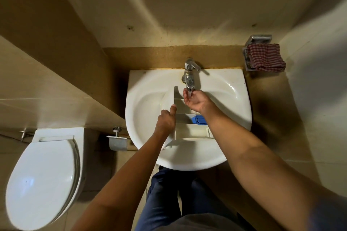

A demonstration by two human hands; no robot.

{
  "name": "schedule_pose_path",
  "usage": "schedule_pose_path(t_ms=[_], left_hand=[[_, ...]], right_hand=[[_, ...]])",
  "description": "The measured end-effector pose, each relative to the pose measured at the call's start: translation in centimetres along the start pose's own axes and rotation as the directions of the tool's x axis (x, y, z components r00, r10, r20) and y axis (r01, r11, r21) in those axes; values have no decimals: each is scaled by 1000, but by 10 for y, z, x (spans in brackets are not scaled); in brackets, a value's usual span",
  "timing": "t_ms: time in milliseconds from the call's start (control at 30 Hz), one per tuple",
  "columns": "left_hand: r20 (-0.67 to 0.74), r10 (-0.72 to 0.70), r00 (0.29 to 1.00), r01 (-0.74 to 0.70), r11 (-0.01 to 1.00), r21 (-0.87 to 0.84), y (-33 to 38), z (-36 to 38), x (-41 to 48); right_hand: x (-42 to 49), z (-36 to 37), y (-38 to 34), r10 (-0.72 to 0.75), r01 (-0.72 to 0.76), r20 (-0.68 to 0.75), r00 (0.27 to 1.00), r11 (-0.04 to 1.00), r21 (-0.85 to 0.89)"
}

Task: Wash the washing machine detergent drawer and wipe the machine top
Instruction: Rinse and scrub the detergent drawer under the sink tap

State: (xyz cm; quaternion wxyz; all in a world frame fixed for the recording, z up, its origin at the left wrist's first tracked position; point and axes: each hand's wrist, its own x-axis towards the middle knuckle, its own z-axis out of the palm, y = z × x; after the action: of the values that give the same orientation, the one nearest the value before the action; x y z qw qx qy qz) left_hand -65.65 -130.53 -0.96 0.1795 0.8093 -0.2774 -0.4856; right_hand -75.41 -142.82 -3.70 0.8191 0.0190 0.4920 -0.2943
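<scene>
while wet, slip risk: detergent drawer [187,133] lies in the sink [234,84]; it may slide if the left grip [166,121], clasping its front panel, loosens.
splash risk: water from the tap [190,78] could spray out off the compartments.
right grip [195,99]: cupped under the spout, holding nothing.
compartments: no detergent visible; blue insert [201,119] in one.

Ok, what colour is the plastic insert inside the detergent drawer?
The insert is blue, set in the white detergent drawer; clearest in the head view.
</scene>
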Motion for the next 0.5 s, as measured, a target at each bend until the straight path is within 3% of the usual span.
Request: schedule_pose_path(t_ms=[200, 300, 333, 400, 500], left_hand=[[24, 5, 1000, -6, 1000, 24, 1, -3, -1], [14, 15, 1000, -16, 1000, 20, 2, -3, -3], [12, 23, 1000, -24, 1000, 16, 2, -4, -4], [27, 46, 999, -47, 999, 24, 3, -3, -6], [13, 41, 999, -41, 999, 26, 1, -3, -5]], right_hand=[[-1, 8, -6, 89, -87, 57, 994, 995, -40], [-21, -4, 0, 208, -155, 131, 969, 930, -333], [-30, -9, 5, 272, -169, 137, 952, 847, -503], [-49, -18, 18, 329, -131, 78, 941, 568, -813], [-72, -28, 47, 121, 93, 110, 987, 132, -987]])
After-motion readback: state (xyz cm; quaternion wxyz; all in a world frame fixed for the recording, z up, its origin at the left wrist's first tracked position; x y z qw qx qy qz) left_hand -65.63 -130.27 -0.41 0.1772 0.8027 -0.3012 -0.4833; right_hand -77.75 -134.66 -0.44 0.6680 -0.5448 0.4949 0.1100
